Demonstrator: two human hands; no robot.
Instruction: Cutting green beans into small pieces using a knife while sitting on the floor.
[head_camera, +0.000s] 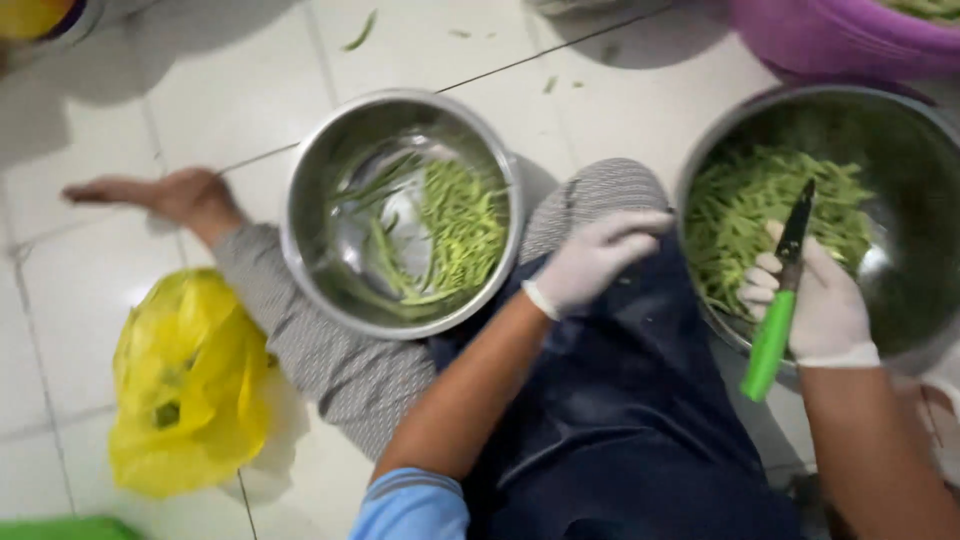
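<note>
Floor: white tiles (90, 300) with dark grout lines, a few green scraps lying loose near the top edge.
Seat: the person sits on the tiles, one leg in grey patterned cloth stretched out leftward to a bare foot (160, 195), a dark blue apron over the lap.
Right hand (815, 300): gloved in white, closed around the green handle of a knife (782, 300); the dark blade points up over the big bowl.
Left hand (598, 258): gloved in white, fingers loosely curled and grasping nothing I can make out, resting on the apron by the knee.
Big steel bowl (900, 290): at the right, under the knife hand, heaped with green beans (740, 215).
Smaller steel bowl (400, 215): between leg and lap, left of the empty hand, with cut beans piled on its right side and a few long strands on its left.
Yellow plastic bag (185, 385): crumpled on the tiles beside the leg.
Purple tub (830, 40): at the top right, behind the big bowl.
</note>
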